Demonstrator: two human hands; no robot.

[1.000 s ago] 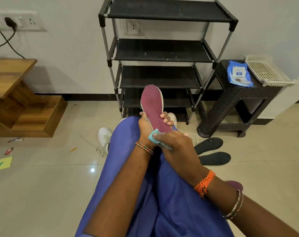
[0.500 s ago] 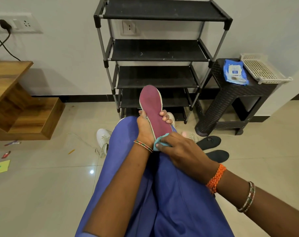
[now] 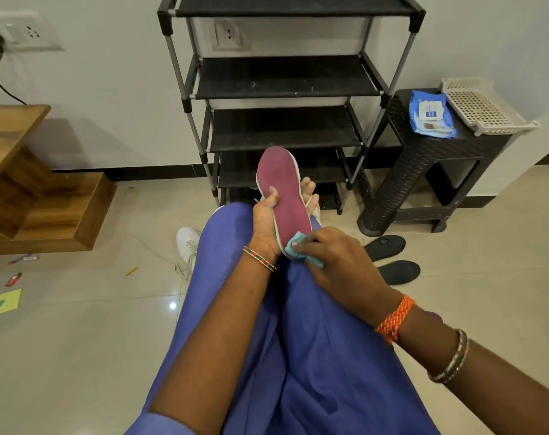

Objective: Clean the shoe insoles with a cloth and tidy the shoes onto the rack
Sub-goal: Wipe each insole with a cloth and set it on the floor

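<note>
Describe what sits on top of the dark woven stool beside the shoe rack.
On the stool lie a blue wipes packet and a white perforated tray. The tray overhangs the edge; the stool top beneath both is hidden.

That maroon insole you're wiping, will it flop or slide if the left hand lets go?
Probably bendy: the insole looks thin, with a pale foam edge. Likely light, since the left hand props it upright alone. It may tip once released, as the right hand presses the cloth at its lower end.

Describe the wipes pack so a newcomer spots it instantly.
Right of the black shoe rack stands a dark woven stool. On its top, left of the white perforated tray, lies the wipes pack: the only blue, crinkled packet, with a white label.
</note>
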